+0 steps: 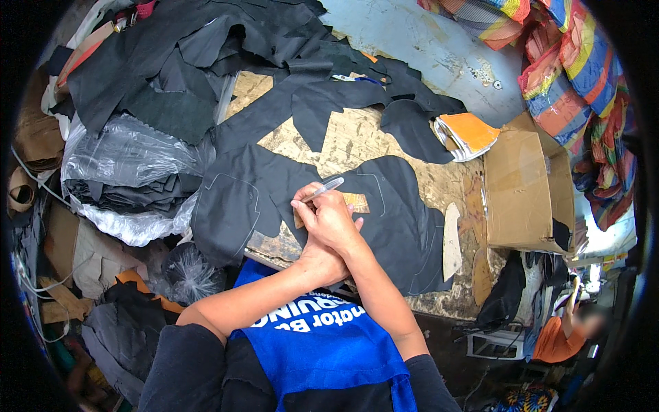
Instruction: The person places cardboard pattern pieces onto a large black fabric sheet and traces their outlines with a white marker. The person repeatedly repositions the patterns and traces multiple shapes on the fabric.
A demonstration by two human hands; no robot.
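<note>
Crossed hands above black material point(223, 223) with pale outlines, on a worktable point(350, 141).
At left, a clear plastic bag point(137, 161) holds black pieces. Then comes the left hand point(324, 261), tucked beneath the other; one cannot tell whether it grasps anything. The right hand point(331, 218) grips a slim pen point(329, 185) over the material, its tip hidden. Farther right, a pale flat piece point(451, 240) lies at the material's edge, then a cardboard box point(516, 192).
</note>
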